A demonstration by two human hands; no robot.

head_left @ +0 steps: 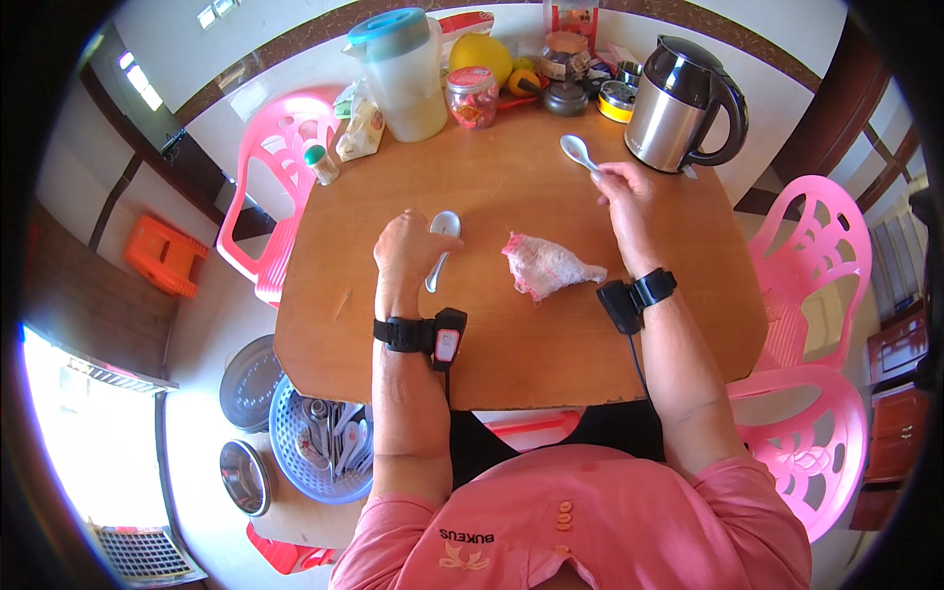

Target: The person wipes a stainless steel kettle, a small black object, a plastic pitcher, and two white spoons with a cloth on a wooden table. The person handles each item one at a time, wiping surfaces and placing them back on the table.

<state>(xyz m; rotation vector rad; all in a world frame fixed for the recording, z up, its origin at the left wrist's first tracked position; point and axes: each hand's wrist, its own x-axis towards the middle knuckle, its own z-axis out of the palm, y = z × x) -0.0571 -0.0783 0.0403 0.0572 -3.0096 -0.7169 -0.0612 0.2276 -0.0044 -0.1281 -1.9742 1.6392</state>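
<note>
My left hand (405,248) has its fingers curled, and its thumb lies across the neck of a white spoon (433,273). That spoon's bowl points away from me and its handle toward me; the fingertips are hidden. Further right, my right hand (627,202) pinches the handle end of a second white spoon (578,152), whose bowl points to the far left. Between my forearms, on the wooden table (511,364), lies a piece of raw poultry (551,265) with pale skin, its narrow end to the right. Neither hand touches the meat.
At the table's far side stand a plastic pitcher (405,93), a red-lidded jar (472,98) and a steel kettle (674,113). A green-capped shaker (321,165) is at far left. Pink chairs (821,246) flank the table. A blue basket of utensils (295,462) sits lower left.
</note>
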